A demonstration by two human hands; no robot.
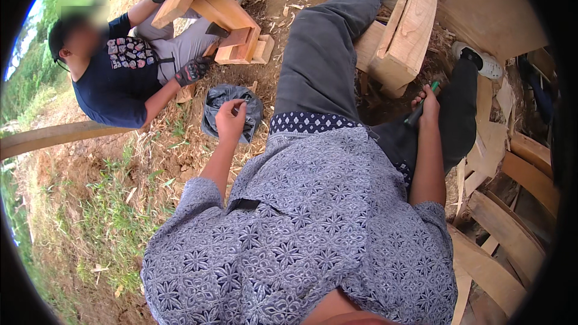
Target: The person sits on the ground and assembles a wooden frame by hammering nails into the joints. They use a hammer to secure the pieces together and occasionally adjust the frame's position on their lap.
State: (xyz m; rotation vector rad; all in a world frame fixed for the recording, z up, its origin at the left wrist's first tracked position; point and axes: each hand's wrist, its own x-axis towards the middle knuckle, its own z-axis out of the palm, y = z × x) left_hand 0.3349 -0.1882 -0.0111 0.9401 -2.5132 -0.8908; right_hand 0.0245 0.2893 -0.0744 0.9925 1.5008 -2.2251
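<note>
Nearest the camera, the wearer's patterned grey-blue batik shirt [313, 222] fills the lower frame. The left hand [230, 119] is raised over a crumpled black plastic bag [232, 108] lying on the straw-littered ground beside the left thigh; its fingers are pinched together, apparently on something small, though what cannot be told. The bag looks light, soft and shapeless, best lifted by its gathered mouth. The right hand [428, 105] is closed around a slim dark tool with a green handle [422, 103], held over the right knee. Beyond the knees stands a pale, thick-boarded timber assembly [404, 30], judged heavy and rigid. Further left, a co-worker's gloved hand [191, 72] steadies another wooden frame [211, 15].
</note>
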